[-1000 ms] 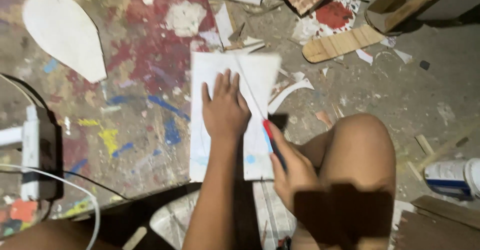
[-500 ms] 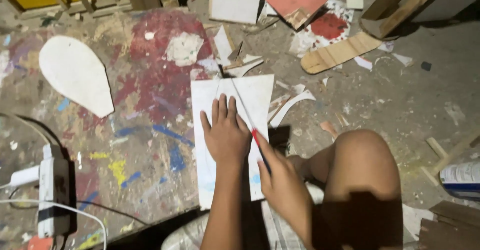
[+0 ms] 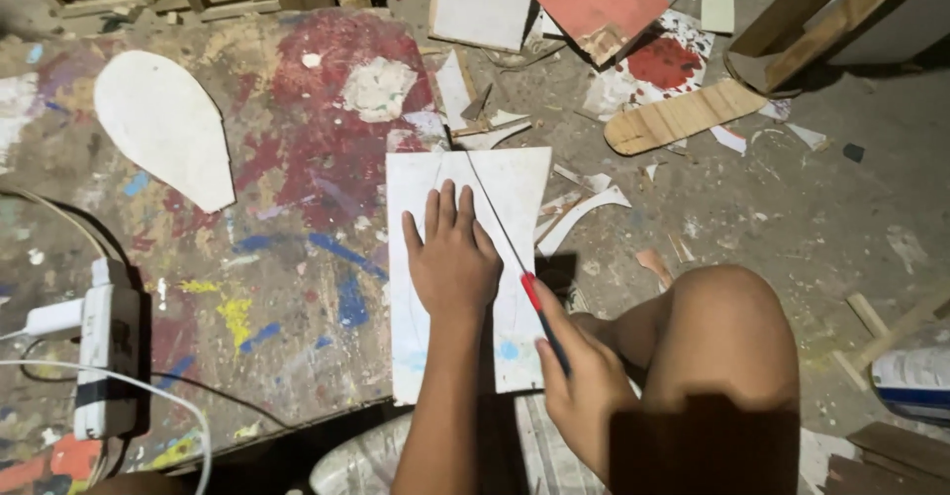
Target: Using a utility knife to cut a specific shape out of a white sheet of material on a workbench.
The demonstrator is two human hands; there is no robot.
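Since the earlier frame, right hand point(image 3: 584, 386) slid lower, fingers closed around the red-handled saw point(image 3: 515, 257). Left hand point(image 3: 453, 257) presses flat (fingers spread) on the white board point(image 3: 515, 183) at frame centre. Blade passes near those fingers; a slip could cut them.

White rectangular board point(image 3: 515, 193) shows faint blue smudges near its lower edge; red-and-blue handled thin saw point(image 3: 539, 307) crosses it; paint-splattered plywood floor panel point(image 3: 297, 218) carries maroon, blue, yellow blotches; white teardrop cutout point(image 3: 163, 124) lies plain; terracotta square tile point(image 3: 599, 0).
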